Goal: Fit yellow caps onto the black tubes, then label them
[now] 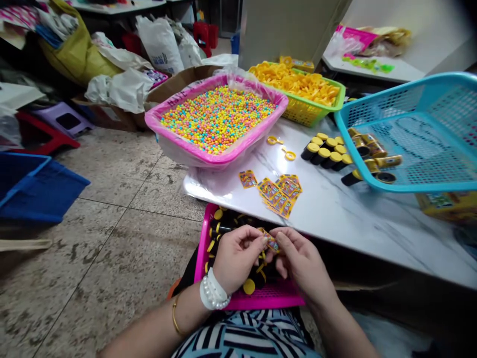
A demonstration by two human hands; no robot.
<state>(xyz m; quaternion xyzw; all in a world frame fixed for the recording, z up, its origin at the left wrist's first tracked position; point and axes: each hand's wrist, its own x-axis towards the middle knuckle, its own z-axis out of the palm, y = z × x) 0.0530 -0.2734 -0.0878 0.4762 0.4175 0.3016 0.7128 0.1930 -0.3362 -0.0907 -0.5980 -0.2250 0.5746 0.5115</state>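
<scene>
Between the fingertips of my left hand (240, 256) and my right hand (303, 261) is a small yellow-orange printed label (271, 242), pinched from both sides. Beneath the hands, a pink basket (203, 248) on my lap holds many black tubes with yellow caps (249, 286). My wrists partly cover its contents. Just beyond, on the white tabletop, lies a loose pile of matching labels (279, 194), with a single label (248, 179) to its left. Two yellow plastic rings with short stems (289, 155) lie farther back.
A pink tub (156, 122) of colourful candy balls stands at the table's left end. Behind it is a green basket (341, 97) of yellow plastic parts. At right, a blue basket (410, 184) lies tilted beside capped black tubes (328, 149) and labelled tubes (372, 145). A blue bin (44, 194) is at left.
</scene>
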